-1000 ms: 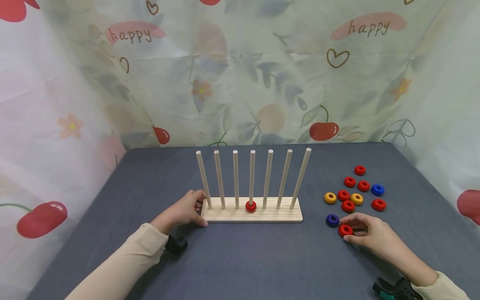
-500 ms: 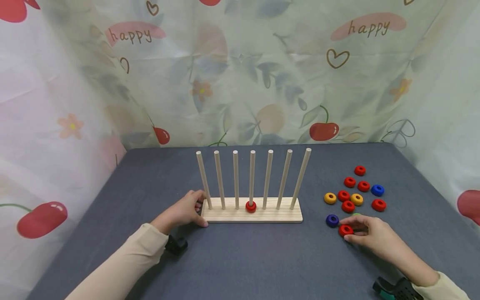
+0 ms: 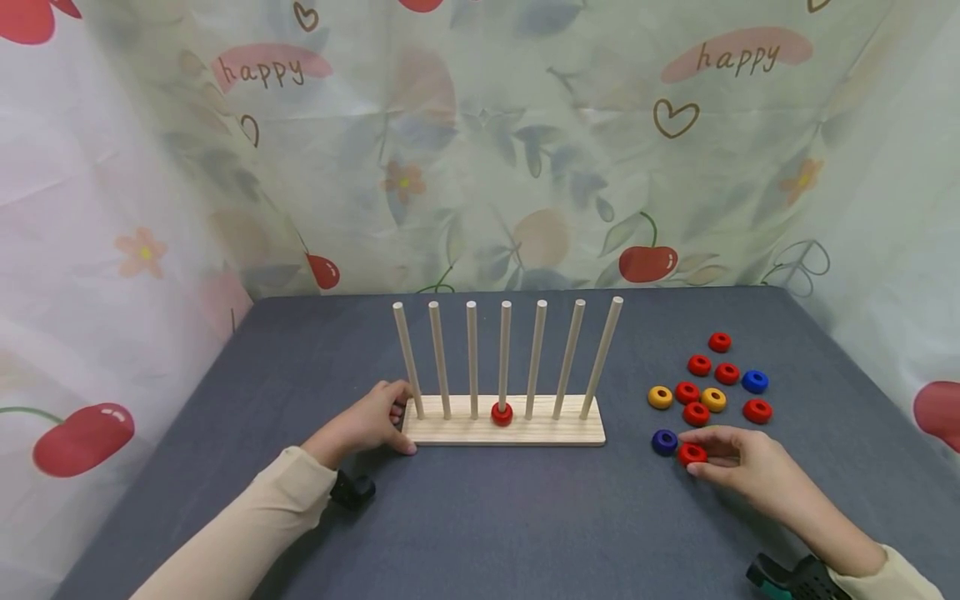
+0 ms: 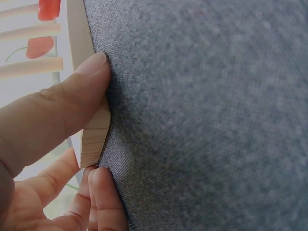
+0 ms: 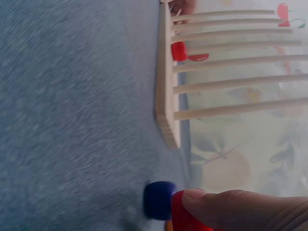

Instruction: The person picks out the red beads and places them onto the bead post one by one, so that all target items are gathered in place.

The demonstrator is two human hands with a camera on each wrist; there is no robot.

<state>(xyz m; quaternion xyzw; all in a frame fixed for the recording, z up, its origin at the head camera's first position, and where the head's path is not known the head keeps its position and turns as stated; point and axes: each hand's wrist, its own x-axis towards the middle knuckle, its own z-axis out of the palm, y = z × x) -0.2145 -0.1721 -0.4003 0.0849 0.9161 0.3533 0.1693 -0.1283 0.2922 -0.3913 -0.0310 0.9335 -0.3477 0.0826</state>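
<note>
We get soft, even light over the grey bench [image 3: 525, 525], though we cannot tell its source. Shadows lie beneath the left sleeve [image 3: 232, 525] and near the right hand [image 3: 750, 467]. The left curtain [image 3: 67, 275] looks paler than the far curtain [image 3: 480, 87]. Our head view is crisp; in the left wrist view glare bleaches the pegs [image 4: 31, 67], and in the right the dark blue ring [image 5: 159, 199] looks blurred.
</note>
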